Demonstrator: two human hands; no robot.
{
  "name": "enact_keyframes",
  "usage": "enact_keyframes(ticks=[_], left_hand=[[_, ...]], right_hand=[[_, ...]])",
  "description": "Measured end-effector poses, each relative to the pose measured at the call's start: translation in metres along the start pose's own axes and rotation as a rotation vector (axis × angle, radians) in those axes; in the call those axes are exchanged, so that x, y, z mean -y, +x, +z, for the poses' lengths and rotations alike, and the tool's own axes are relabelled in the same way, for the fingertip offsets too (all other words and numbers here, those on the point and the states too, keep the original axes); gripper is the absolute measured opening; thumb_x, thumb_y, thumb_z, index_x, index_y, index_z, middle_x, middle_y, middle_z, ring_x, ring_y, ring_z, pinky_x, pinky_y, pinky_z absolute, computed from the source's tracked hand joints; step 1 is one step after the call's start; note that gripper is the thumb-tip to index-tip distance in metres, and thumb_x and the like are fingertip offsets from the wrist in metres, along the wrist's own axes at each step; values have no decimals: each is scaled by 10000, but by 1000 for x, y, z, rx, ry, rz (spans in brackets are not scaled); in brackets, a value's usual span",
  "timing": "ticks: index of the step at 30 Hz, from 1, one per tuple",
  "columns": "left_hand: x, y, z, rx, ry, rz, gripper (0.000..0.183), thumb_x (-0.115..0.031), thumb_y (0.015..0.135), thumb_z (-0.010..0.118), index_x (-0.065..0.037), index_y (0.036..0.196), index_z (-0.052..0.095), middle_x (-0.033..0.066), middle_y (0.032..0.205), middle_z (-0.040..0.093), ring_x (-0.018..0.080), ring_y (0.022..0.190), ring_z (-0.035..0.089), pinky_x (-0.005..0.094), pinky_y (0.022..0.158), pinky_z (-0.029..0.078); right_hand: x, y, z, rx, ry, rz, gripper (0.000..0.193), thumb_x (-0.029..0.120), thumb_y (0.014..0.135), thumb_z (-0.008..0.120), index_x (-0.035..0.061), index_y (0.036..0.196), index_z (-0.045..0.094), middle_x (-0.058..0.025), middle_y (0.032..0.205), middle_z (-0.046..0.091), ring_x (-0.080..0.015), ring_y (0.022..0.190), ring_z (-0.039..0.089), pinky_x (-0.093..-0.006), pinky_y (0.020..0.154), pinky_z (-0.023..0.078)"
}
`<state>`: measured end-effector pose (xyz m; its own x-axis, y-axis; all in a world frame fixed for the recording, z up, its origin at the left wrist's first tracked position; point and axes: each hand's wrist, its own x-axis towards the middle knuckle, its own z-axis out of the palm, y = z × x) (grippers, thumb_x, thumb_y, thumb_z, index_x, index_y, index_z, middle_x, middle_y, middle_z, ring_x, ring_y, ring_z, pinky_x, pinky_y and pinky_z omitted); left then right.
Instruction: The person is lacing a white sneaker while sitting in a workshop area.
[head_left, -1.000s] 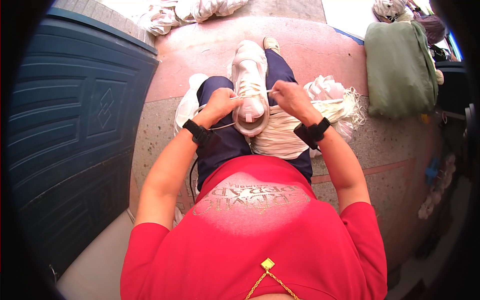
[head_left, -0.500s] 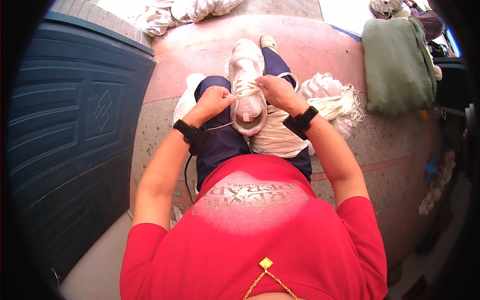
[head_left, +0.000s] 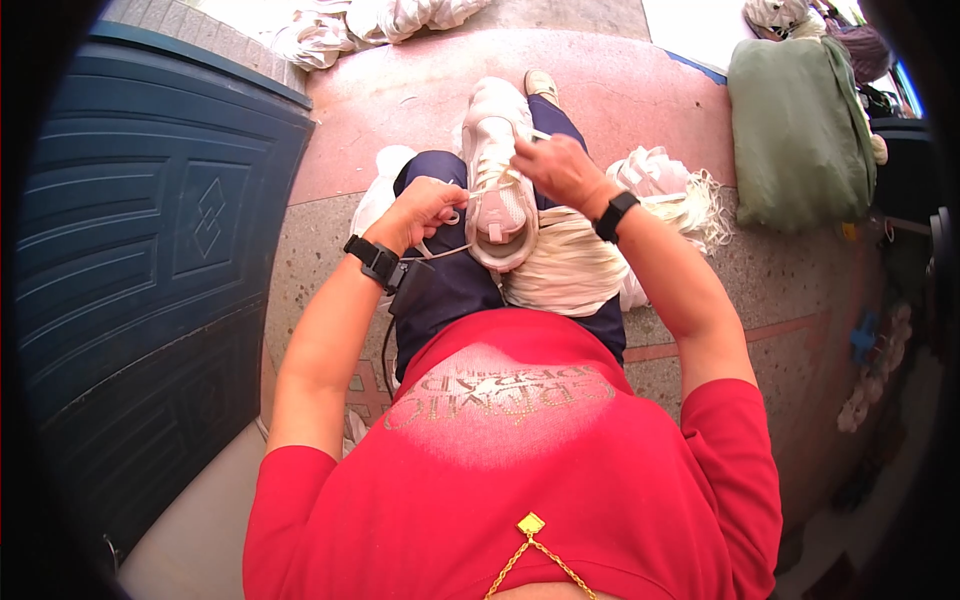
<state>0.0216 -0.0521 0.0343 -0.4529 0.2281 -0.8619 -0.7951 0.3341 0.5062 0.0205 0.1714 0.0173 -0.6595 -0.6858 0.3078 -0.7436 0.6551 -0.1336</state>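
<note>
White shoe points far between left hand and right hand, each pinched closed on its lace, which already crosses the upper but trails loose and untied at left.

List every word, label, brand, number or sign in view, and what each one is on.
Red shirt: a band of large dull-metallic lettering across the front; its wording is not copied here.
Pale shoe: any marking is too small to read.
Black wrist straps: no readable text.
Blue door: a diamond ornament, not writing.
Green sack: no lettering visible.
</note>
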Motion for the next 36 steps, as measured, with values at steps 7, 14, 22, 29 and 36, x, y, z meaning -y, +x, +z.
enact_keyframes(ticks=[7,14,22,29,36], left_hand=[[6,5,4,-133,325,253,244,-258,744,603,-105,572,523,-36,470,443,44,349,303,213,325,197],[1,-2,7,-141,405,302,224,-259,755,596,-70,636,579,-15,497,496,44,379,347,216,349,228],[8,3,4,-184,453,415,192,-211,768,576,-33,705,613,17,548,554,71,484,472,234,456,363],[10,14,12,-275,656,568,221,-212,762,590,6,727,606,39,599,575,90,542,518,240,522,415],[4,0,19,-211,583,512,237,-218,747,616,18,758,603,79,625,584,122,590,548,265,552,433]], right_hand=[[7,-37,-11,80,57,312,92,107,715,544,99,806,545,-50,771,520,-215,637,586,-354,532,469],[42,-10,4,-3,408,443,261,59,672,563,94,929,536,-109,821,587,-298,692,593,-387,584,471],[24,-4,7,237,533,343,248,62,663,550,55,909,517,-149,771,596,-322,741,591,-395,626,466],[-6,1,23,357,1057,536,266,115,653,559,-7,888,579,-113,779,614,-184,723,576,-281,699,454],[-8,10,23,404,1026,587,264,130,633,564,-5,859,582,-94,747,605,-157,701,548,-270,656,443]])
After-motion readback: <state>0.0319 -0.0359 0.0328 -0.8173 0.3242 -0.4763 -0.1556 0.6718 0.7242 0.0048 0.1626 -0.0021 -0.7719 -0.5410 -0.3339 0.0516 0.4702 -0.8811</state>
